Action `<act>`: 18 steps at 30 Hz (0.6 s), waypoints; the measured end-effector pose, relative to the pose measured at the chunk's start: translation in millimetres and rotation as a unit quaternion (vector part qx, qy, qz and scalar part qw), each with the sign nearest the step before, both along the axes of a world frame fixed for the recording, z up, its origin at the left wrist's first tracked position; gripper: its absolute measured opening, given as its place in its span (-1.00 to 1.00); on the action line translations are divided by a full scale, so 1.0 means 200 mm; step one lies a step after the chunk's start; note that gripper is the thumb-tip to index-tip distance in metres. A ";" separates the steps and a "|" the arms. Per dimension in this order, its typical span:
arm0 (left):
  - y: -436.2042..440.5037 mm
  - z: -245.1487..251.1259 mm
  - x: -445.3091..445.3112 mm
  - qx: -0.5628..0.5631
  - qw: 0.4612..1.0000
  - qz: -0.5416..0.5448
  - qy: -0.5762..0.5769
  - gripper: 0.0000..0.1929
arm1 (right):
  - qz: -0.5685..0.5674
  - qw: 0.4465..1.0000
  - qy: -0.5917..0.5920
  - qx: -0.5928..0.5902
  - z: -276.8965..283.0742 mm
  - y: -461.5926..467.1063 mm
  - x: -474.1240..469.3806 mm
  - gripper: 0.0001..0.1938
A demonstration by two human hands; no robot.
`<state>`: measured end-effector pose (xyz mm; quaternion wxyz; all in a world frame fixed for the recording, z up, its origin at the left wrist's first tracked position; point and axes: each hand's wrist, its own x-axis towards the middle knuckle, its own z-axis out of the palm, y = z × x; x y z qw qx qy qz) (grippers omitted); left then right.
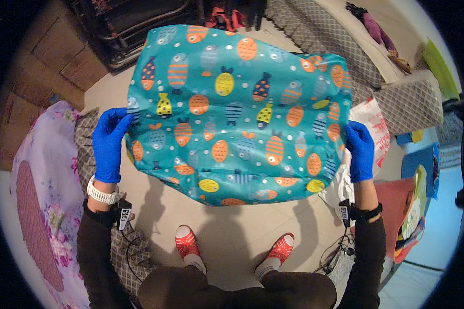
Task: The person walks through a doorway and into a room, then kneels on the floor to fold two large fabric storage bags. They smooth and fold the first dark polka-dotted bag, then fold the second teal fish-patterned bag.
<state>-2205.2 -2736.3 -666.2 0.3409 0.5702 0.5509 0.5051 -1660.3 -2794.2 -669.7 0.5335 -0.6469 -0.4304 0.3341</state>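
A teal bag-like cover [239, 112] with a pattern of orange, yellow and blue fish spreads out before me, its material creased and slightly glossy. My left hand [109, 143], in a blue glove, pinches its left edge between thumb and fingers. On the opposite side my right hand [359, 150], gloved the same way, grips the right edge. The cover hangs above the floor between both hands, with a seam running along its lower part. Some of my right fingertips are hidden behind the material.
Cardboard boxes [42, 73] are stacked at the left, near a floral cloth [54, 216]. A sofa with a checked cover [328, 50] runs along the upper right. Beside my right hand lies a white plastic bag [375, 135] with red print. A pinkish-red bag [388, 212] stands lower right.
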 end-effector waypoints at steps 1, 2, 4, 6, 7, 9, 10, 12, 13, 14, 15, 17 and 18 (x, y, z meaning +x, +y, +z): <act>-0.01 0.00 0.02 -0.009 1.000 0.006 -0.003 -0.79 | -0.026 0.999 0.016 -0.028 0.01 0.00 -0.01 -0.79; -0.02 0.01 0.04 -0.031 1.000 0.003 -0.002 -0.75 | -0.032 0.999 0.025 -0.034 0.02 0.00 -0.03 -0.79; -0.03 0.03 0.09 0.022 0.998 0.008 0.062 -0.63 | -0.027 0.998 0.039 -0.038 0.03 0.01 -0.05 -0.73; -0.03 0.04 0.15 0.122 0.975 0.036 0.184 -0.48 | -0.003 1.000 0.000 0.002 0.04 0.01 -0.06 -0.66; -0.03 0.05 0.18 0.184 0.946 0.013 0.267 -0.41 | 0.016 0.999 -0.023 0.035 0.04 0.00 -0.07 -0.63; -0.02 0.07 0.22 0.240 0.872 -0.019 0.427 -0.27 | 0.037 0.999 -0.014 0.015 0.03 0.00 -0.07 -0.56; -0.01 0.07 0.25 0.222 0.849 -0.048 0.478 -0.19 | 0.044 0.999 -0.002 0.001 0.02 0.00 -0.06 -0.57; 0.00 0.07 0.29 0.200 0.806 -0.089 0.550 -0.19 | 0.086 0.994 0.057 -0.040 0.00 0.01 -0.05 -0.56; 0.00 0.06 0.31 0.193 0.777 -0.101 0.591 -0.19 | 0.098 0.985 0.119 -0.071 -0.02 0.02 -0.05 -0.56; 0.01 0.06 0.32 0.224 0.764 -0.104 0.597 -0.16 | 0.117 0.972 0.184 -0.082 -0.03 0.02 -0.04 -0.55; 0.02 0.05 0.33 0.195 0.772 -0.111 0.595 -0.15 | 0.138 0.953 0.252 -0.097 -0.05 0.03 -0.03 -0.54; 0.04 0.03 0.35 0.163 0.788 -0.126 0.580 -0.12 | 0.153 0.940 0.286 -0.100 -0.08 0.04 -0.01 -0.52; 0.06 0.02 0.35 0.194 0.792 -0.128 0.565 -0.12 | 0.146 0.939 0.293 -0.100 -0.10 0.05 0.00 -0.52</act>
